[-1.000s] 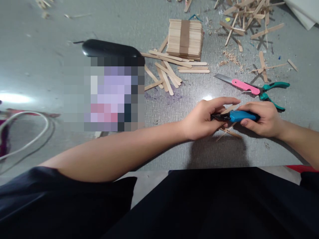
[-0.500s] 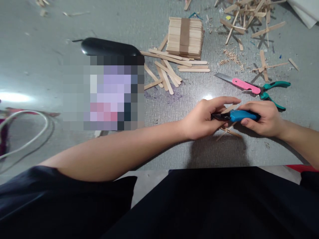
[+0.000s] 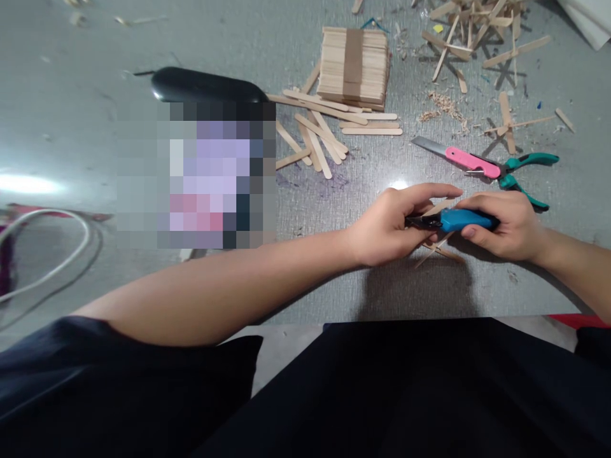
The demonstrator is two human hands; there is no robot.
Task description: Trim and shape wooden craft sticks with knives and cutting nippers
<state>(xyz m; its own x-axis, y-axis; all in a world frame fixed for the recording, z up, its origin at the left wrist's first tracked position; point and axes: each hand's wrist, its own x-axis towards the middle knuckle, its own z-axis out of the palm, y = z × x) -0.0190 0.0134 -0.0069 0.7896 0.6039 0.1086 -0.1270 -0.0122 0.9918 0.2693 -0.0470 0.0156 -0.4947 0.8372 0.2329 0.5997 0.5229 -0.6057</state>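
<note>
My right hand (image 3: pixel 510 222) is wrapped round the blue handles of a pair of pliers (image 3: pixel 465 220), whose dark jaws point left into my other hand. My left hand (image 3: pixel 398 222) is closed on a small piece made of crossed wooden craft sticks (image 3: pixel 442 250). Parts of the sticks stick out above and below the plier jaws. The jaws lie against the piece, but my fingers hide where they meet it. Beyond my right hand lie a pink utility knife (image 3: pixel 470 161) and green-handled pliers (image 3: pixel 529 159), which overlap.
A banded stack of craft sticks (image 3: pixel 370 70) stands beyond my hands, with several loose sticks (image 3: pixel 319 143) beside it. Joined stick pieces (image 3: pixel 477 32) pile up at the far right, near wood shavings (image 3: pixel 443 108). A black rounded object (image 3: pixel 207 86) and a white cable (image 3: pixel 71 216) lie left.
The view has shifted very slightly. My hands, the pliers and the crossed sticks keep almost the same pose.
</note>
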